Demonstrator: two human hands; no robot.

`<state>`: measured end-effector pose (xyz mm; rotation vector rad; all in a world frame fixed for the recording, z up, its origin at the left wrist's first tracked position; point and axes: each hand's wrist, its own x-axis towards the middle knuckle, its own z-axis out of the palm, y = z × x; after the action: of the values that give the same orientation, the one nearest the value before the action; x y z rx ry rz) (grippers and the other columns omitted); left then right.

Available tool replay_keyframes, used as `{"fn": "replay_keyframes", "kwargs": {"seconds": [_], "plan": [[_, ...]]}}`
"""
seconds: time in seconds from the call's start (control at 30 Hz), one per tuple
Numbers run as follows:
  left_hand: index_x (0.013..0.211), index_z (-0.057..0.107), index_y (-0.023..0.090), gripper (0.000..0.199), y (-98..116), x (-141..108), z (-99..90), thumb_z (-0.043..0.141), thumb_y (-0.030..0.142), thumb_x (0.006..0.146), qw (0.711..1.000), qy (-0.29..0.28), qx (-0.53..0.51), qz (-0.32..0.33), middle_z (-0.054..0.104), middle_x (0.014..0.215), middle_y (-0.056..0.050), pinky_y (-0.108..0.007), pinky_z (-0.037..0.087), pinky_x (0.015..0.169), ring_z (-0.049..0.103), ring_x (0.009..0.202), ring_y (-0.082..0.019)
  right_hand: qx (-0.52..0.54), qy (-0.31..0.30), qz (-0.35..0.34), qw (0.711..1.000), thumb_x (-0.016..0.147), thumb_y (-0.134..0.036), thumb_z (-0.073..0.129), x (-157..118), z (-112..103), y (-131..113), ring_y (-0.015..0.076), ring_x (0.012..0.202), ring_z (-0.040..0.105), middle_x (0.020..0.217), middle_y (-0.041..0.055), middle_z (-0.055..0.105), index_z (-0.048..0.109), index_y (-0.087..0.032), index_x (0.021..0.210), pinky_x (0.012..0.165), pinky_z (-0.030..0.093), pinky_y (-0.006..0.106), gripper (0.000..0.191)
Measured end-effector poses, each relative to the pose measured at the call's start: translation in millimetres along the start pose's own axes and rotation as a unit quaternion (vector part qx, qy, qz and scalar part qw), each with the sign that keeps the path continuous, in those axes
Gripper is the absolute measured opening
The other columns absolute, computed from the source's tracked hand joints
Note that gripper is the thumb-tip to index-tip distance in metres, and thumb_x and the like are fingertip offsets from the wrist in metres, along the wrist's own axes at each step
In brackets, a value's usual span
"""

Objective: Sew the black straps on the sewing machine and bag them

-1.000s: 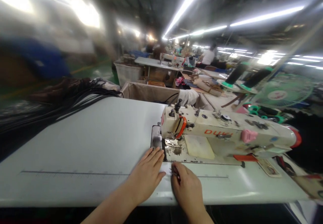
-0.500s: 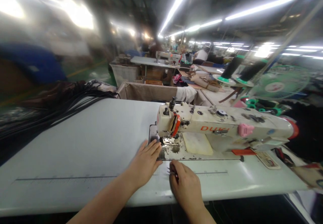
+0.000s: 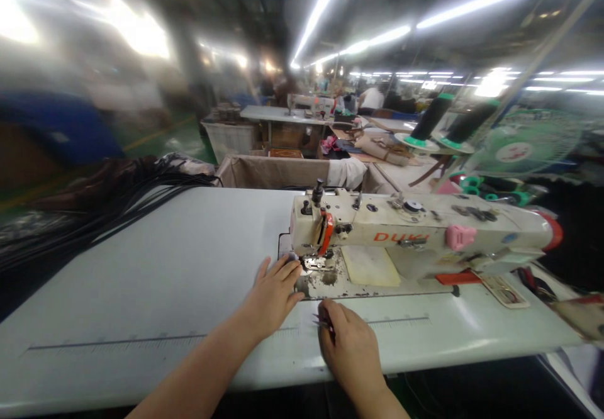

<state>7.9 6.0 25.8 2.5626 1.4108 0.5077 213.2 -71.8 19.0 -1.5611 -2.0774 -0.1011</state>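
My left hand [image 3: 274,293] lies flat beside the needle area of a white sewing machine [image 3: 415,230], its fingers stretched out and the fingertips touching the plate left of the presser foot [image 3: 317,263]. What lies beneath those fingertips I cannot make out. Just in front of the machine bed, my right hand [image 3: 350,343] rests closed on the table. Two thin pointed blades of thread snips [image 3: 319,322] stick out leftward from its fingers; the rest of the tool is hidden in the palm.
Printed ruler marks [image 3: 117,341] run along the pale table [image 3: 212,236]. Black cords [image 3: 155,192] hang over its left side. Behind stands a cloth-lined bin [image 3: 278,168]. Thread cones [image 3: 429,120] and a green fan [image 3: 519,148] are at the right. A yellow pad [image 3: 370,266] lies on the machine bed.
The camera view has shifted slightly. My left hand stays by the presser foot and my right hand keeps the snips in nearly the same place.
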Motion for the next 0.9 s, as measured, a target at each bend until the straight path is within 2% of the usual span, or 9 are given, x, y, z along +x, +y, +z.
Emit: {"fn": "replay_keyframes", "kwargs": {"seconds": [0.13, 0.23, 0.3, 0.43, 0.53, 0.73, 0.9], "plan": [[0.135, 0.061, 0.025, 0.037, -17.0, 13.5, -6.3, 0.056, 0.028, 0.099, 0.998, -0.021, -0.063, -0.005, 0.060, 0.147, -0.008, -0.060, 0.028, 0.124, 0.046, 0.144, -0.028, 0.010, -0.004, 0.003, 1.000, 0.079, -0.005, 0.051, 0.0, -0.9, -1.4, 0.0200, 0.078, 0.064, 0.086, 0.0020, 0.072, 0.062, -0.021, 0.110, 0.071, 0.040, 0.030, 0.037], [0.126, 0.068, 0.023, 0.033, -33.2, 34.0, -8.0, 0.052, 0.020, 0.097, 0.995, 0.004, -0.104, -0.006, 0.066, 0.136, -0.008, -0.049, 0.045, 0.116, 0.061, 0.126, -0.025, 0.012, -0.008, 0.011, 1.000, 0.079, -0.005, 0.051, -0.5, -0.8, -2.2, 0.0201, 0.078, 0.063, 0.087, 0.0018, 0.072, 0.062, -0.022, 0.109, 0.071, 0.040, 0.030, 0.036], [0.122, 0.070, 0.021, 0.034, -42.2, 50.2, -6.6, 0.050, 0.015, 0.095, 0.994, 0.017, -0.112, 0.002, 0.068, 0.132, -0.009, -0.043, 0.050, 0.112, 0.063, 0.122, -0.024, 0.009, -0.008, 0.016, 1.000, 0.079, -0.004, 0.051, -0.6, -0.7, -2.5, 0.0201, 0.078, 0.063, 0.086, 0.0017, 0.072, 0.062, -0.022, 0.107, 0.071, 0.040, 0.030, 0.035], [0.112, 0.074, 0.024, 0.033, -52.3, 79.2, -0.7, 0.047, 0.015, 0.096, 0.993, 0.009, -0.111, 0.038, 0.070, 0.130, -0.005, -0.040, 0.047, 0.115, 0.061, 0.126, -0.023, 0.005, -0.008, 0.015, 1.000, 0.078, -0.004, 0.052, -0.3, -2.0, -3.5, 0.0198, 0.078, 0.062, 0.085, 0.0017, 0.071, 0.062, -0.022, 0.106, 0.072, 0.040, 0.030, 0.034], [0.120, 0.072, 0.024, 0.035, -55.0, 92.2, 2.2, 0.045, 0.019, 0.099, 0.992, 0.004, -0.107, 0.059, 0.070, 0.132, -0.004, -0.041, 0.045, 0.118, 0.059, 0.129, -0.024, 0.004, -0.006, 0.012, 1.000, 0.077, -0.004, 0.052, -0.7, -3.2, -4.6, 0.0196, 0.078, 0.061, 0.085, 0.0018, 0.070, 0.061, -0.021, 0.105, 0.072, 0.039, 0.030, 0.035], [0.127, 0.068, 0.026, 0.034, -60.0, 88.8, -3.5, 0.048, 0.024, 0.100, 0.993, 0.002, -0.081, 0.081, 0.063, 0.142, -0.005, -0.045, 0.036, 0.123, 0.051, 0.137, -0.026, 0.002, -0.007, 0.020, 1.000, 0.076, -0.004, 0.052, -1.5, -2.9, -5.9, 0.0196, 0.076, 0.059, 0.082, 0.0011, 0.068, 0.061, -0.022, 0.102, 0.071, 0.037, 0.031, 0.033], [0.109, 0.072, 0.020, 0.019, -64.3, 72.3, -8.3, 0.062, 0.025, 0.093, 0.998, -0.010, -0.060, 0.030, 0.070, 0.119, -0.011, -0.052, 0.045, 0.113, 0.062, 0.117, -0.031, -0.008, -0.015, 0.023, 1.000, 0.076, -0.004, 0.053, 0.1, -4.0, -6.9, 0.0193, 0.075, 0.058, 0.080, 0.0010, 0.067, 0.061, -0.022, 0.099, 0.069, 0.037, 0.031, 0.030]]}}
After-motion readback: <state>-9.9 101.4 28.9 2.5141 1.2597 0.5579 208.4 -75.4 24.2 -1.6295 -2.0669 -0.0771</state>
